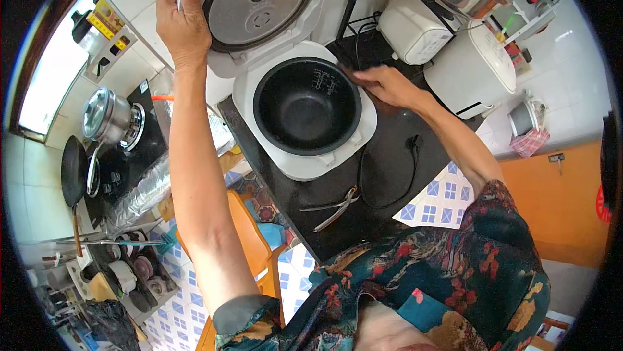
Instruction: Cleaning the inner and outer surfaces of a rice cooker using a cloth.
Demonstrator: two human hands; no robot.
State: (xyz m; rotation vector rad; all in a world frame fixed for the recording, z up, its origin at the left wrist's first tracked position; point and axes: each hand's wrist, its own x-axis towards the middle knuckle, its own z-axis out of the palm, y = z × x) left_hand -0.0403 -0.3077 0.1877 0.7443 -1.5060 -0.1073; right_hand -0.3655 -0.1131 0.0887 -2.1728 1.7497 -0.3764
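A white rice cooker (302,172) stands on the dark countertop with its lid (258,3) raised. Its black inner pot (306,110) sits in the body, and nothing shows inside it; level markings run along its wall. My left hand (184,22) grips the lid's edge at the upper left. Beside the pot's right rim is my right hand (387,85), fingers pointing at the cooker. A brownish blur lies by its fingertips, so I cannot tell whether it holds or touches anything.
Metal tongs (340,209) and a black power cord (416,166) lie on the dark countertop (311,229). White appliances (469,68) stand right, beside a black metal rack (353,5). Leftward, a lidded steel saucepan (104,115) sits on a gas stove (114,166). An orange chair (248,224) stands below.
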